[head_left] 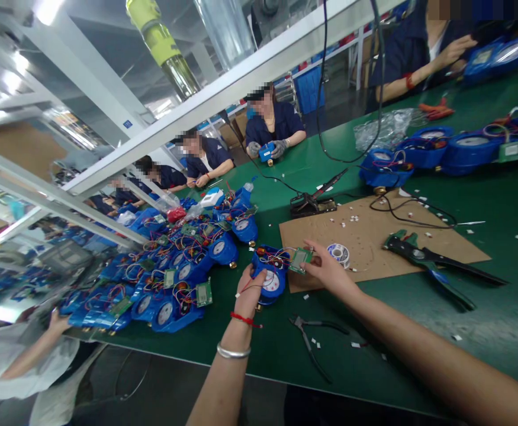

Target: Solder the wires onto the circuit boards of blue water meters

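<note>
A blue water meter [273,284] with a round dial and an open, wire-filled compartment is in front of me on the green bench. My left hand [248,290] is closed around its left side, the thumb by the dial. Between the fingers of my right hand [327,263] is the edge of a green circuit board [301,259] with a small display. Thin coloured wires run from this board into the meter. A roll of solder wire [338,254] lies just beyond my right hand, on a sheet of cardboard [365,222].
Cutting pliers [307,331] and a wire stripper [422,254] lie on the bench [280,343]. Past the cardboard stands a soldering iron [316,198] on its holder. Many blue meters [179,290] crowd the left; more [431,148] sit at right. Co-workers [276,124] sit opposite.
</note>
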### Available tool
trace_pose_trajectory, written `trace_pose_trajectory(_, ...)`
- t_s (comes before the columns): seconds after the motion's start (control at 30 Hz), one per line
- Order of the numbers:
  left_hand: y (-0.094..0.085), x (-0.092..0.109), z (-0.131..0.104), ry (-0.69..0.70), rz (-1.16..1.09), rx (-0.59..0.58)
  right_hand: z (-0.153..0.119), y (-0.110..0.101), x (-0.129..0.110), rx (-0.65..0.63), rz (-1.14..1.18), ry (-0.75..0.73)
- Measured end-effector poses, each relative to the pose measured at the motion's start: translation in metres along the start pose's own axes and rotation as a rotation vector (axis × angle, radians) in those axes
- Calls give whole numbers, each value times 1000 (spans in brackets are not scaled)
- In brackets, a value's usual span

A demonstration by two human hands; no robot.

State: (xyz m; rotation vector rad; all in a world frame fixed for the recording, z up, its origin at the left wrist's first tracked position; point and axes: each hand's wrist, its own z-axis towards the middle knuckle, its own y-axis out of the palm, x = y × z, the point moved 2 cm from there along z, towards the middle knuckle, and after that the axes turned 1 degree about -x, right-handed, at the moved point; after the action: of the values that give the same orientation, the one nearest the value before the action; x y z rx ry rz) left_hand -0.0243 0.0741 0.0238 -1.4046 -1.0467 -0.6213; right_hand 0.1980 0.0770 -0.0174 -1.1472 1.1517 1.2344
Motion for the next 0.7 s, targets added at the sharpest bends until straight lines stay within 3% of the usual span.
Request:
trace_pose_trajectory(0.13,0,-2,-3,43,-22,20,-1,-2,-14,1,140,-14)
trace_pose_trajectory(0.27,7,8,0,173,19,-12,2,-21,-30,99,139,-70)
trace_pose_trajectory(0.5,54,30,18,428,158,-194,10,-76,-20,298,-326,19)
trace_pose_trajectory(0.6,64,29,25,463,187,-218,13,-85,-14,308,-430,33)
trace_pose_trajectory(0.7,62,26,29,506,237,-258,19,-83,-7,278,-499,17)
